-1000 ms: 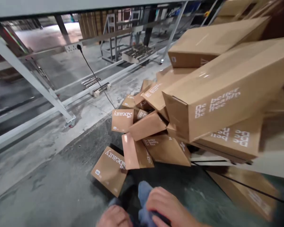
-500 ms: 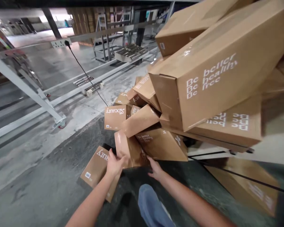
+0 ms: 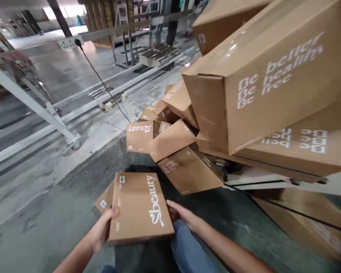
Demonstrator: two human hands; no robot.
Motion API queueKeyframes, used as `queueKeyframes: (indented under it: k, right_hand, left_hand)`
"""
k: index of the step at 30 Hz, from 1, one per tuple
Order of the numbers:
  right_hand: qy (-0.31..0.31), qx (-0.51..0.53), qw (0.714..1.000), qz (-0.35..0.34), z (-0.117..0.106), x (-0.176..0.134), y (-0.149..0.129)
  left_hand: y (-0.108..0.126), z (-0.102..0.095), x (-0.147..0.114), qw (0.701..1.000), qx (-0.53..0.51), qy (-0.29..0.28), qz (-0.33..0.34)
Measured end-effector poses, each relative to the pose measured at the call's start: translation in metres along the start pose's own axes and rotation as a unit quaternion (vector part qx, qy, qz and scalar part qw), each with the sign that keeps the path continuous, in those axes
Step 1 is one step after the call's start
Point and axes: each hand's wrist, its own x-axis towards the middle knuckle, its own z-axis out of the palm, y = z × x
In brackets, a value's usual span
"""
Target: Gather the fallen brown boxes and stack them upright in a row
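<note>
Two hands grip one flat brown box [image 3: 140, 206], the one w/ white "Sbeauty" lettering across its top and a small white label near its far-left corner. Left hand [image 3: 102, 229] clamps the box's left edge, thumb on top, fingers under; right hand [image 3: 183, 214] presses its right edge, fingers curled round the side. Box is held face up and about level, just above the person's knee in blue jeans [image 3: 187, 250], and just in front of the box pile [image 3: 176, 140]. Under the held box's left side a second flat box [image 3: 104, 199] lies on the dark floor [image 3: 59, 223], only a corner w/ its label showing. Behind the held box, the pile is a jumble of small tilted cartons, some reading "Sbeauty", one nearest reading "Be better healthy free". Right of the pile and leaning over it, a big long carton [image 3: 272, 83] w/ the same slogan rests on another long one [image 3: 295, 148], its print upside down. Left of the pile, well apart, a white metal frame leg [image 3: 31, 102] on a castor, and a black cable [image 3: 102, 81] running to a power strip [image 3: 69, 42] further back.
</note>
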Motion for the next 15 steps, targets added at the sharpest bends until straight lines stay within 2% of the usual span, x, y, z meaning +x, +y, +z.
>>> queueKeyframes:
  k: [2,4,6,9,12,14,15]
  right_hand:
    - [-0.062,-0.018,0.998,0.0,0.024,0.004,-0.001]
    - [-0.071,-0.075,0.994,-0.019,0.043,0.008,-0.007]
    - [-0.064,-0.115,0.991,-0.032,0.051,0.01,-0.02]
    - [-0.044,-0.145,0.987,-0.054,0.047,0.009,-0.053]
    - [-0.034,-0.201,0.978,-0.053,0.048,0.014,-0.093]
    - [-0.054,-0.233,0.97,-0.038,0.061,0.024,-0.111]
    - [-0.075,-0.25,0.965,-0.029,0.07,0.03,-0.115]
  left_hand:
    - [-0.017,-0.024,-0.015,0.999,-0.037,-0.015,0.023]
    - [-0.036,-0.031,-0.019,0.996,-0.06,0.003,0.06]
    - [-0.054,-0.023,-0.014,0.993,-0.075,0.02,0.089]
    - [-0.074,-0.007,-0.001,0.989,-0.066,0.043,0.123]
    - [-0.087,-0.011,0.009,0.978,-0.078,0.137,0.137]
    - [-0.093,-0.025,0.012,0.961,-0.097,0.228,0.122]
    - [-0.094,-0.032,0.013,0.954,-0.107,0.256,0.11]
